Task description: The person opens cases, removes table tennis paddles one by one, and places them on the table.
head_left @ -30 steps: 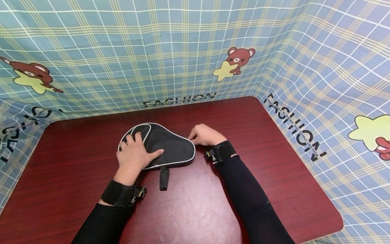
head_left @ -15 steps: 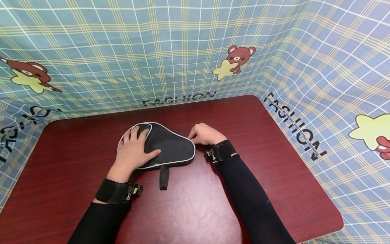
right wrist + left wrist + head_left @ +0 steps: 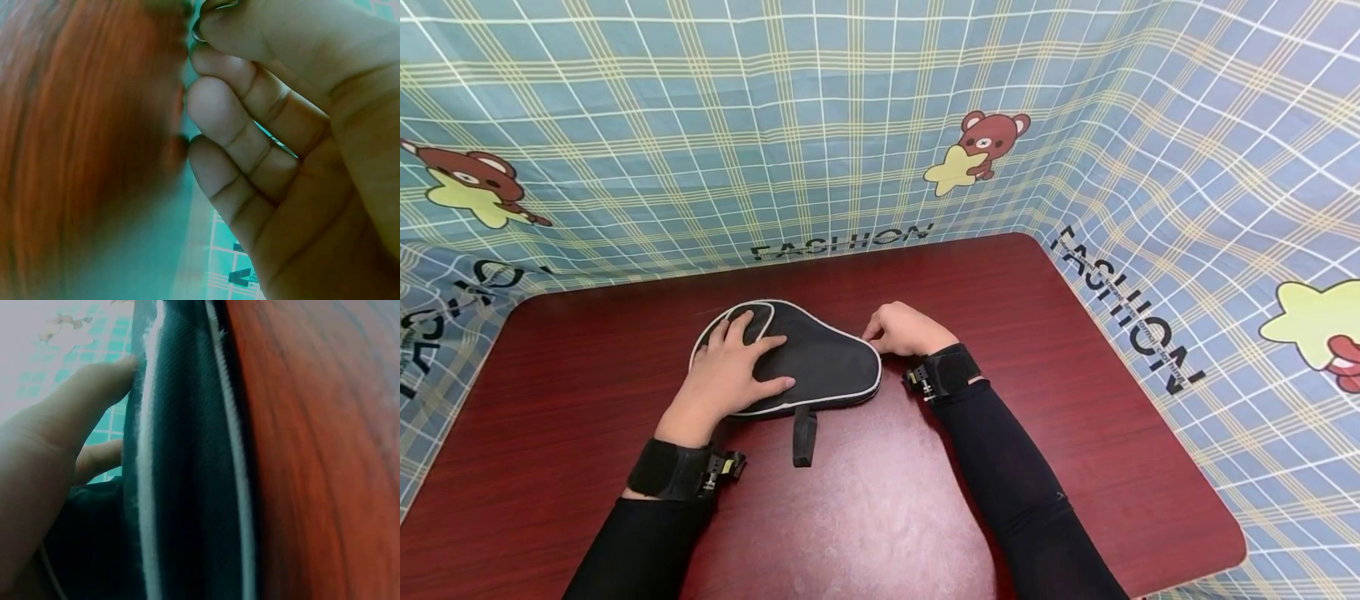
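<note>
A black table tennis paddle case [image 3: 827, 367] with white piping lies flat on the table, its narrow end to the right. My left hand [image 3: 726, 371] rests on the wide end with its fingers spread. In the left wrist view, the side wall of the case [image 3: 194, 456] runs between two white piped edges, beside the left thumb [image 3: 75, 412]. My right hand [image 3: 910, 329] is at the narrow end, thumb and index finger pinching at the edge. A small shiny metal piece, seemingly the zipper pull [image 3: 198, 31], shows at those fingertips; most of it is hidden.
A short black strap loop [image 3: 804, 437] sticks out from the near side of the case. The dark red table [image 3: 1060, 400] has rounded corners. Plaid cloth [image 3: 820, 125] with printed bears hangs along its back and sides.
My left hand has slid slightly left and towards me over the case, and its index finger now lies closer to the thumb. The case and my right hand look unmoved.
</note>
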{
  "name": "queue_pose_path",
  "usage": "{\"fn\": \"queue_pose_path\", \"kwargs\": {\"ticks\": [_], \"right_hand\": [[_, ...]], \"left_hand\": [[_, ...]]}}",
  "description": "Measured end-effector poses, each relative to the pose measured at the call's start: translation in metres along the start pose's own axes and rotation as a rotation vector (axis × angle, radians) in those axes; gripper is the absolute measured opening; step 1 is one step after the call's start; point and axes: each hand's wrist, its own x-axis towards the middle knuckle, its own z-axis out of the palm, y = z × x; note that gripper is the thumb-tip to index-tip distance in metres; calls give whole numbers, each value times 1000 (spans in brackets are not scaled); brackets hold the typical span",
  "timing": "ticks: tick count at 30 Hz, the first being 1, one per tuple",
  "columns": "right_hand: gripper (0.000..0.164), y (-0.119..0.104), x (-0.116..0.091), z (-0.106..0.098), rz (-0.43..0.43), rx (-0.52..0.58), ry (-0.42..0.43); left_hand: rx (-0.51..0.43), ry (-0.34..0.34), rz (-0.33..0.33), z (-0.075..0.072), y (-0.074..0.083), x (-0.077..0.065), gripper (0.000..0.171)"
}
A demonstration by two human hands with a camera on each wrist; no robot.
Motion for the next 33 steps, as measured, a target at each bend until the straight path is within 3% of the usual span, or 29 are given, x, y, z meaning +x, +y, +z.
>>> {"fn": "queue_pose_path", "kwargs": {"ticks": [8, 19, 33], "right_hand": [[14, -1, -1, 0, 5, 11, -1], [13, 3, 1, 2, -26, -19, 12], [13, -1, -7, -6, 32, -9, -20]], "left_hand": [[11, -27, -1, -1, 0, 0, 75], [0, -7, -63, -1, 6, -2, 74], [-19, -23, -111, -1, 10, -2, 76]]}}
